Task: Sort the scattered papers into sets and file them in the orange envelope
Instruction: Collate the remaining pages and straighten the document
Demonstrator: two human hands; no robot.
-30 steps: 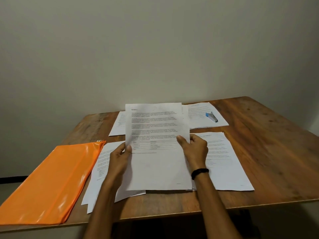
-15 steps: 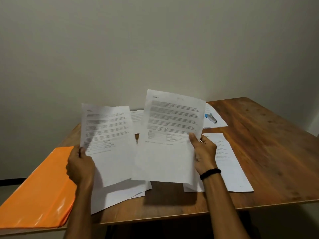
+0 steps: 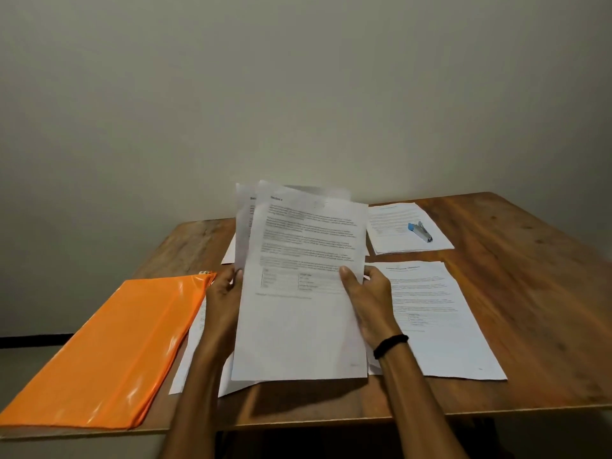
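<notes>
Two hands held up a fan of printed pages over the middle of the table [image 3: 536,293], nearer its near edge than its far one. The left hand [image 3: 225,293] pinched the left edge of the held sheets [image 3: 298,332], with its thumb at the paper's margin and its fingers hidden behind. The right hand [image 3: 371,299] pinched the right edge, its thumb pressed flat on the printed face and its fingers curled behind; one black wristband [image 3: 390,344] circled that wrist. At least two pages could be counted in the fan: the foremost bore paragraphs and a small table, and a second showed past its upper left side. Blur along the top made any third page uncertain.

One orange envelope [image 3: 109,352] lay flat at the near left corner, angled toward the table's centre, untouched by either hand.

Four groups of paper lay on the wood. One pile [image 3: 390,240] sat by the far edge with one blue and grey stapler [image 3: 420,230] on it. A second pile [image 3: 443,326] lay right of the right hand. A third [image 3: 190,359] lay under the left forearm, just beside the envelope. A fourth [image 3: 229,255] peeked from behind the fan.
</notes>
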